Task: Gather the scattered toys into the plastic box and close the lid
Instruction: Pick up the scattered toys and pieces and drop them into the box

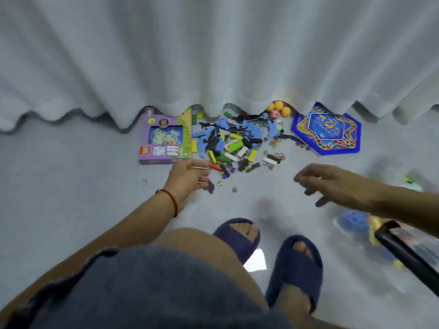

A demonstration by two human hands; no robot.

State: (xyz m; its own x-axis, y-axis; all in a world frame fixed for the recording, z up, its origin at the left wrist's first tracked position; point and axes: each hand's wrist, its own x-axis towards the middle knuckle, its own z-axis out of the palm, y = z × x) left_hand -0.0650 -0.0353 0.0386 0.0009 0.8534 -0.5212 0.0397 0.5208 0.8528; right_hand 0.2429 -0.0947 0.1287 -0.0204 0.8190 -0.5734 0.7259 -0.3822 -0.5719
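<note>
I was at the gathering step: my left hand [187, 176] pinched small pieces beside the toy pile [235, 143] on the floor; my right hand [332, 181] hung loose, empty. Next, I judged, carry them to the plastic box [403, 243], blurred at my right.

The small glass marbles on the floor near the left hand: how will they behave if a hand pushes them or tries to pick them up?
The marbles look round and smooth, so a push would probably send them rolling across the bare floor. They seem small and glossy, so they may slip from a pinch; scooping could work better.
</note>
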